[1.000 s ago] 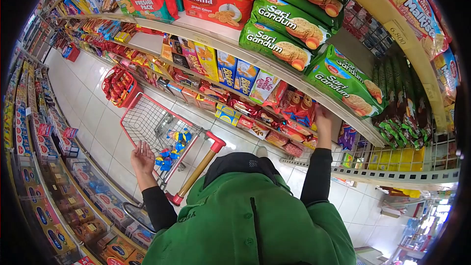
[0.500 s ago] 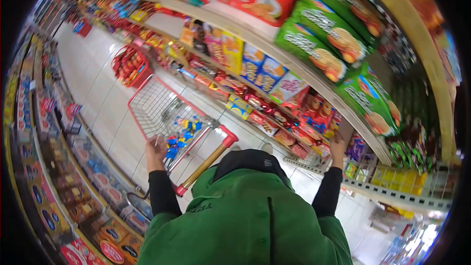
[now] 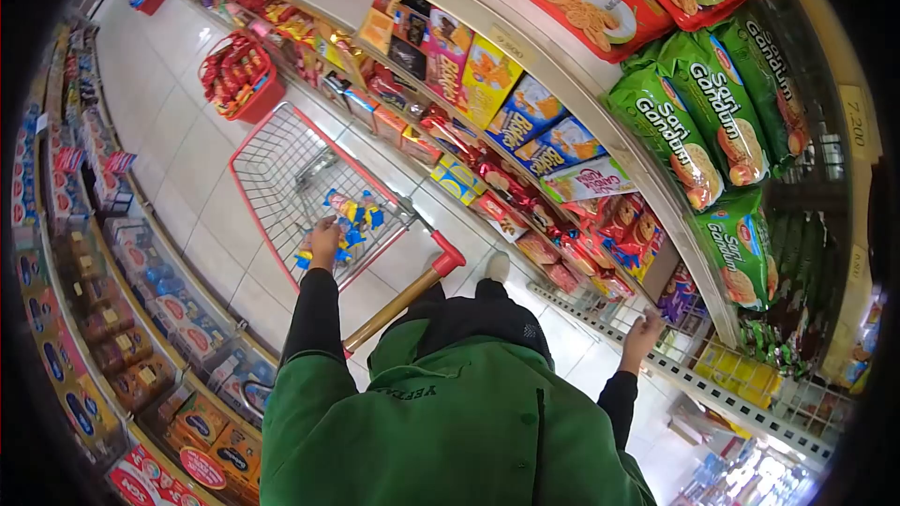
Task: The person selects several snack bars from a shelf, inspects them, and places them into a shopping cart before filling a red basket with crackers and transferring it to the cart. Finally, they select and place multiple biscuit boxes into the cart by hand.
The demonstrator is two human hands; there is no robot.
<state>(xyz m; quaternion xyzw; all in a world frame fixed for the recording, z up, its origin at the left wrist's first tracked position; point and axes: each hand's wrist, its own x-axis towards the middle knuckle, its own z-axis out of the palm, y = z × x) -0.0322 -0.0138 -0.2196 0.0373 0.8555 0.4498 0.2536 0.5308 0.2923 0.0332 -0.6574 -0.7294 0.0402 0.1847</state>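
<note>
Head camera view: I see the wearer bent slightly behind a wire shopping cart [image 3: 267, 167], its handle [image 3: 398, 311] toward the green shirt [image 3: 436, 431]. The blue and yellow packets [image 3: 364, 213] lie inside the cart, toward its handle end. The left hand [image 3: 324, 241] is over the cart, just beside those packets; its fingers look bent, though whether they touch or pinch one I cannot tell from here. The right hand [image 3: 643, 335] hangs well apart to the right of the cart, near the lower shelving, fingers loosely curled and partly spread, with nothing showing in them.

A red basket [image 3: 260, 98] stands beyond the cart's far end, and green biscuit packs [image 3: 717, 117] sit on the shelf to the cart's right.

I'd judge the step in hand to be the left hand's work at the packets. The next move there calls for a clear, light finger placement on one packet, clear of the cart's wire side.
</note>
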